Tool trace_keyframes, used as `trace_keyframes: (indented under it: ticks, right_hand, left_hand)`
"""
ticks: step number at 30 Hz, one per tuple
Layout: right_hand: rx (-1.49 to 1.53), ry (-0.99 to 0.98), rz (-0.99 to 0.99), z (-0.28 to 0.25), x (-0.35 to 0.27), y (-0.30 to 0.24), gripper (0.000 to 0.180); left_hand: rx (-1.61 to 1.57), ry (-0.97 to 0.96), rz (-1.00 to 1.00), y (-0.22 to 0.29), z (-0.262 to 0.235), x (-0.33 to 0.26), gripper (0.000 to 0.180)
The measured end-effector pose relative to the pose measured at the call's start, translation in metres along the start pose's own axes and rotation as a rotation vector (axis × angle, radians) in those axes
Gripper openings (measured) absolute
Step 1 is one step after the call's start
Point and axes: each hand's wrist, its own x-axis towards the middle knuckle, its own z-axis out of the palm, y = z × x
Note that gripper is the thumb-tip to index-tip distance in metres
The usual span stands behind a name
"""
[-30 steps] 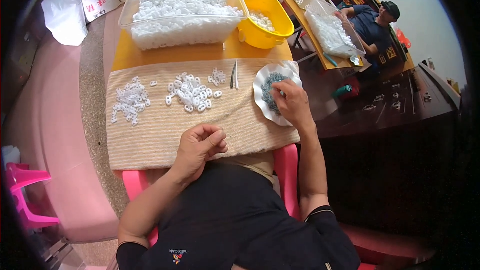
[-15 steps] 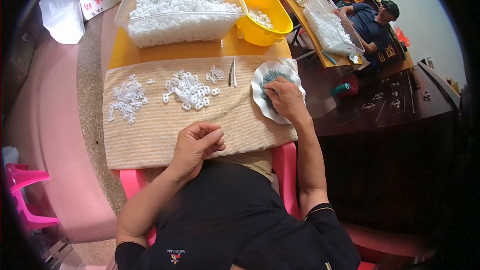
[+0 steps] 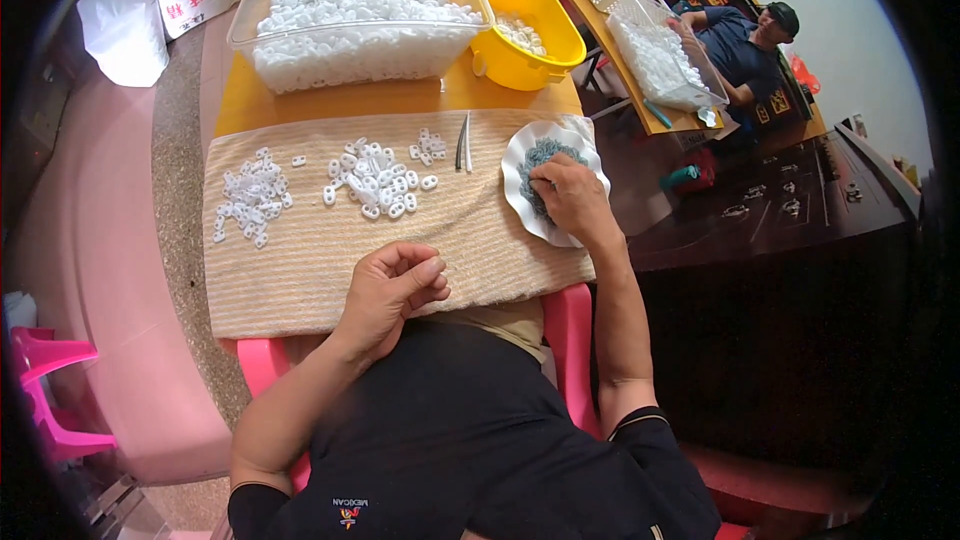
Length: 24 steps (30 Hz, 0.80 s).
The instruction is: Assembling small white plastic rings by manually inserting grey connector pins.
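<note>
My left hand point(image 3: 392, 290) hovers over the cloth's near edge, its thumb pressed to curled fingers; whatever they pinch is too small to make out. At the right, my right hand point(image 3: 575, 198) reaches into a white wavy-rimmed dish point(image 3: 515, 202), fingertips closed together in a heap of small grey pieces point(image 3: 543, 153). What those fingertips hold is hidden. White oval two-holed plastic pieces point(image 3: 372, 178) form a pile at mid-cloth. Smaller white pieces lie in a pile point(image 3: 255, 195) at the left and a little cluster point(image 3: 428, 146). A pair of slim pointed tweezers point(image 3: 464, 145) lies beside the dish.
A striped beige cloth point(image 3: 300, 285) covers the near table. Behind it stand a clear bin point(image 3: 360, 65) full of white pieces and a yellow basin point(image 3: 550, 35). Another person point(image 3: 740, 45) sits at a second table, upper right. A pink stool point(image 3: 60, 390) stands left.
My right fingertips have shifted very slightly within the grey pieces. My left hand holds the same pose, and the piles look unchanged.
</note>
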Motion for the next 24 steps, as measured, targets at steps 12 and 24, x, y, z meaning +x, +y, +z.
trace_keyframes:
  ticks: [12,24]
  right_hand:
    - [-0.025,0.1,0.052,-0.002,-0.003,0.0,0.015]
    - [-0.053,0.144,0.072,0.006,0.0,0.014,0.011]
  left_hand:
    - [0.012,-0.005,-0.01,0.0,0.0,-0.001,0.013]
    - [0.019,-0.012,-0.01,-0.001,0.001,0.0,0.013]
